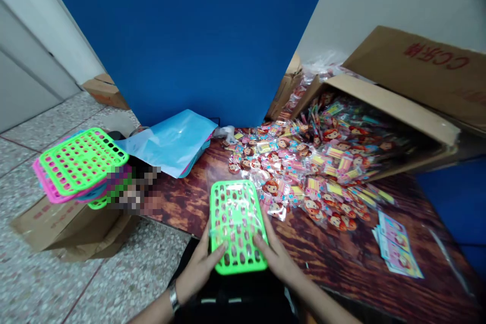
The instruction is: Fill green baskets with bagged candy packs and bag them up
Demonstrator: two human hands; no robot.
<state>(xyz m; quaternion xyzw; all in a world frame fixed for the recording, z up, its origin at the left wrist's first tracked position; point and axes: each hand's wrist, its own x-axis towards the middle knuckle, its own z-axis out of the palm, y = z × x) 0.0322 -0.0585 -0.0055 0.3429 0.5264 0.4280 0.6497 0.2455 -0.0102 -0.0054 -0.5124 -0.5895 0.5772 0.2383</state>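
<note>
Both hands clamp a bright green, rectangular plastic panel (pixel 239 228) pierced by rows of oval holes, at the near edge of a brown, wood-patterned table (pixel 322 258). The left hand (pixel 203 255) grips its nine o'clock side and the right hand (pixel 276 253) its three o'clock side, thumbs on the face. Its long axis runs twelve to six, the far end tipped slightly toward eleven.

At two o'clock from the panel lie clear packets with red-haired cartoon figures (pixel 273 159), spilling from a brown cardboard carton (pixel 395 106); its flap carries red print, "CC" and Chinese characters, upside down. Printed cards (pixel 398 245) sit at three o'clock, glossy blue sheets (pixel 174 139) toward eleven, and a green-and-pink perforated stack (pixel 81 162) at ten. A flat blue partition (pixel 197 35) stands at twelve; a speckled floor (pixel 38 278) spreads at nine.
</note>
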